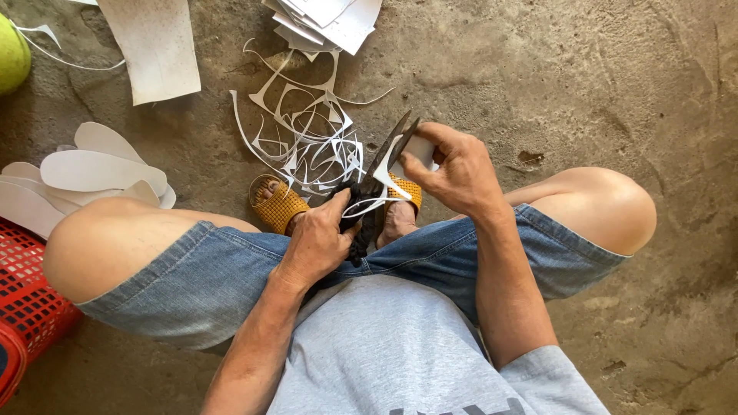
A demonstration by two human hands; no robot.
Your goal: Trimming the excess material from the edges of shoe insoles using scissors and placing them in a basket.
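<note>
Our left hand (319, 242) was closed around the black handles of the scissors (377, 180), blades parted on a white sheet (419, 150); our right hand (457, 169) pinched that sheet at its far edge, just above our knees; white offcuts (307, 142) lay tangled on the concrete floor (576, 84) beyond our yellow sandals (280, 206); cut soles (100, 169) were stacked near a red basket (27, 300).
</note>
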